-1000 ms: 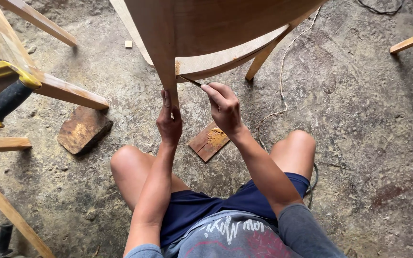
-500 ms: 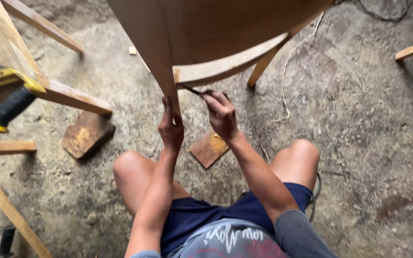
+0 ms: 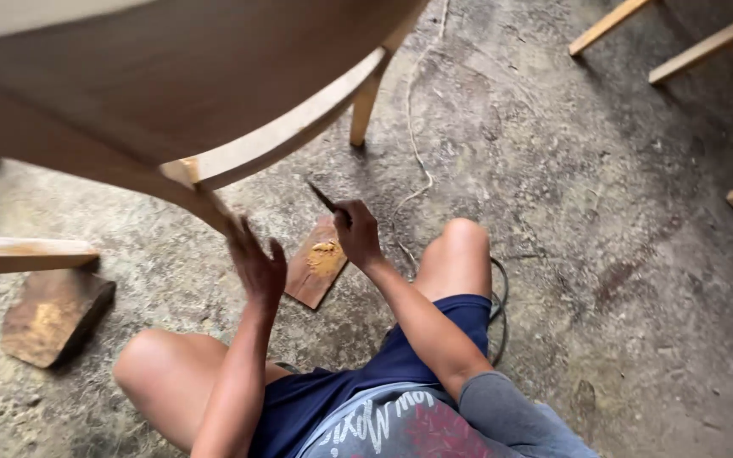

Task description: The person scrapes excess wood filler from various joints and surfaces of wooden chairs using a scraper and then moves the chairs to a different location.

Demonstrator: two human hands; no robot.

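There's only one view, from the head of the seated person, looking steeply down and forward past knees to the concrete floor (image 3: 604,254). It sits close under the wooden chair (image 3: 171,76), which fills the upper left.

The wooden chair (image 3: 171,93) hangs low over the upper left, and its leg (image 3: 365,110) comes down to the concrete floor (image 3: 570,220) just above the right hand (image 3: 356,233). Between that leg and the left hand (image 3: 258,267) there is a gap, partly taken by a flat wooden scrap (image 3: 316,263). The person's bare knees close in from below, with a wooden block (image 3: 53,314) and a plank (image 3: 23,254) at far left. Right of the knee the floor lies open up to the wooden legs (image 3: 689,42) at the top right corner, crossed only by a thin cord (image 3: 413,127).
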